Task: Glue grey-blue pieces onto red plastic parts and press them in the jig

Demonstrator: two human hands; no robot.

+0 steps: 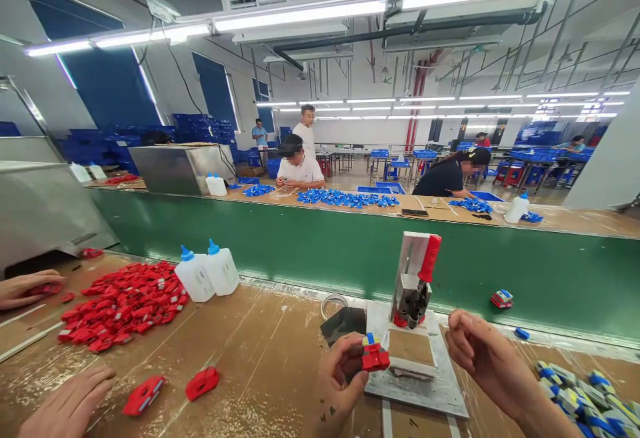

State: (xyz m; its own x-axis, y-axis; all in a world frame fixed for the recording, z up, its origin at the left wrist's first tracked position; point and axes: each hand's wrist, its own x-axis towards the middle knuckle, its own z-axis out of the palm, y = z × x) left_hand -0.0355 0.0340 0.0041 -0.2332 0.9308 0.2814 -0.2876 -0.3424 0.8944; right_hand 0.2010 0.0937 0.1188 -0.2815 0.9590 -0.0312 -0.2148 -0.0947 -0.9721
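Note:
My left hand pinches a small red piece with a blue and yellow part on its top, just in front of the clamp press. To the right of the press, my right hand is raised with its fingers curled together; whether anything small sits between them is hidden. The toggle press has a red handle, pointing up, and a brown pad on a metal base plate. Grey, blue and yellow pieces lie heaped at the lower right, beside my right forearm.
Another person's hands rest at the left, near a red heap and two loose red parts. Two white bottles stand behind. A green conveyor belt crosses ahead, carrying an assembled piece. Co-workers sit beyond.

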